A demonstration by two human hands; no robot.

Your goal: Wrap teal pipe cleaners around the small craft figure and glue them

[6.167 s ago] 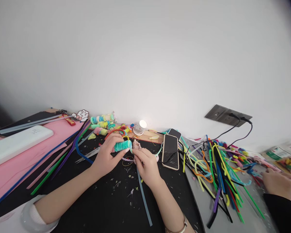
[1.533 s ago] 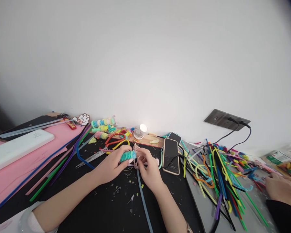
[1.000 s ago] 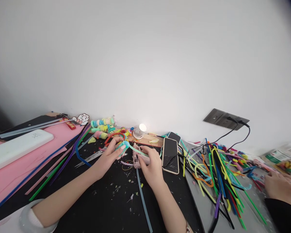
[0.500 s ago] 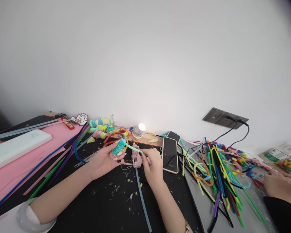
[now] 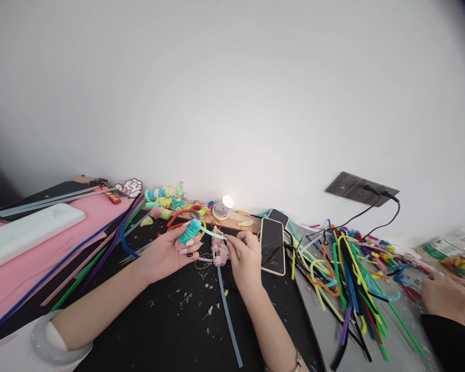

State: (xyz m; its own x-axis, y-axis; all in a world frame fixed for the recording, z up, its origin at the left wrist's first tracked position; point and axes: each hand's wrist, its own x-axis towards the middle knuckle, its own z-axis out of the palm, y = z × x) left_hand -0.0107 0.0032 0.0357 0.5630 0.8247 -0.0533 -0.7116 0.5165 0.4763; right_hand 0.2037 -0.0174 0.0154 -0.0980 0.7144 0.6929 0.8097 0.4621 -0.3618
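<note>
My left hand (image 5: 170, 256) is closed around a coil of wound pipe cleaner (image 5: 189, 233), turquoise along most of its length and pink at the lower end. From the top of the coil a pale green pipe cleaner (image 5: 212, 234) runs to the right. Its far end is pinched between the thumb and fingers of my right hand (image 5: 245, 258). Between my hands a pink glue gun (image 5: 219, 253) lies on the black table, a long grey-blue glue stick (image 5: 229, 320) coming out of its near end.
Behind my hands are a lit white paper cup (image 5: 223, 207) and finished coils (image 5: 164, 192). A phone (image 5: 272, 247) and heaped pipe cleaners (image 5: 356, 279) lie right, near another person's hand (image 5: 445, 297). Left are pink sheets (image 5: 96, 212) and a white case (image 5: 34, 232).
The view has shifted slightly. My left hand still holds the coil and my right hand still pinches the strand, with only a small shift in their positions.
</note>
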